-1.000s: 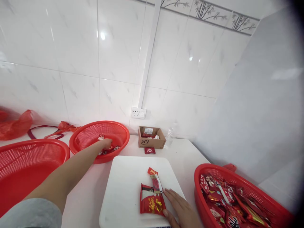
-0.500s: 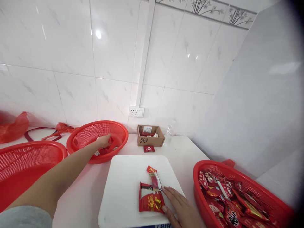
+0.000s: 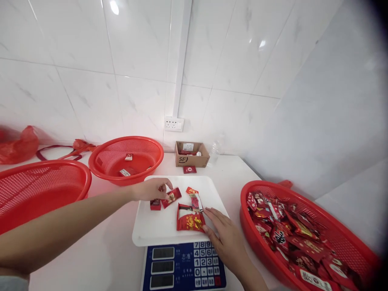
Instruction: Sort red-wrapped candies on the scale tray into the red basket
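Observation:
My left hand [image 3: 153,189] is over the white scale tray [image 3: 157,226], fingers closed on small red packets [image 3: 170,197], with another small packet [image 3: 155,205] hanging just below. My right hand [image 3: 226,232] lies flat and open on the tray's right edge, its fingers touching a larger red packet [image 3: 190,220]. A narrow red and white packet [image 3: 195,199] lies just above that one. The tray sits on a blue electronic scale [image 3: 183,264] with a keypad.
A red mesh basket [image 3: 127,147] behind the tray holds a few packets. A second red basket [image 3: 39,184] is at the left; a third [image 3: 251,190] at the right is full of red packets. A cardboard box [image 3: 191,154] and red plastic bags [image 3: 18,143] stand by the tiled wall.
My left hand left the far red basket and came back to the tray with small red packets. The view tipped down, showing the scale. My right hand stayed put.

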Demonstrator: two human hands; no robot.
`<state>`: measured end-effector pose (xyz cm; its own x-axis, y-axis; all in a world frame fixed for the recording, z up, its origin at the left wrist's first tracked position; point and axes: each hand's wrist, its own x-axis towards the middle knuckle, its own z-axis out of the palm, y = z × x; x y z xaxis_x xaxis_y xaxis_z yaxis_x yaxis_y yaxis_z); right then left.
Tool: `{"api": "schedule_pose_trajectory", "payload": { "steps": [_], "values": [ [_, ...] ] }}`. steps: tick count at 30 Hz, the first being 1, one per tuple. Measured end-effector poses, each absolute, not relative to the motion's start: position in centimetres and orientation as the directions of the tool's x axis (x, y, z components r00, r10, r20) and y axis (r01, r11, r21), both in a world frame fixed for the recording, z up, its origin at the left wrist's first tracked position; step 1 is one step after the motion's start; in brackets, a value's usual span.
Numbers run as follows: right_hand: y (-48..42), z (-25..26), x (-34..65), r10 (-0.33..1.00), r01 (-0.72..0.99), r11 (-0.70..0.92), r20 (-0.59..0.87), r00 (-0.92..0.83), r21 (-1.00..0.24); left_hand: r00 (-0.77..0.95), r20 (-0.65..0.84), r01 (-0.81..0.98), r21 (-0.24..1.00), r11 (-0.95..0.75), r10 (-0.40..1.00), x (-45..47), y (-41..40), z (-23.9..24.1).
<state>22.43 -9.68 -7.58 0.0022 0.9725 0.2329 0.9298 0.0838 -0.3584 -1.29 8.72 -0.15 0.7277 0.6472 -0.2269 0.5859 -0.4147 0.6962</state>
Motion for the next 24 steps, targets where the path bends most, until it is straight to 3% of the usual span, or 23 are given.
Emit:
{"api": "schedule_pose_trajectory", "payload": {
  "steps": [6, 13, 18, 24],
  "values": [
    [-9.1, -6.3, 22.0, 0.984, 0.911, 0.078, 0.178, -0.005, -0.404, 0.79, 0.0, 0.497, 0.587, -0.639, 0.614, 0.4, 5.1, -2.6],
    [-7.7, -5.4, 20.8, 0.986, 0.883, 0.15, 0.138, -0.098, -0.444, 0.885, 0.022, 0.406, 0.457, -0.792, 0.466, 2.1, 3.5, -3.0],
    [-8.1, -5.9, 21.2, 0.983, 0.869, 0.141, 0.167, -0.068, -0.474, 0.92, -0.012, 0.367, 0.38, -0.849, 0.392, 1.6, 3.3, -3.1],
    [-9.0, -7.1, 21.8, 0.97, 0.855, 0.149, 0.243, -0.027, -0.496, 0.912, 0.041, 0.372, 0.335, -0.866, 0.408, 1.2, 2.8, -3.0]
  ]
}}
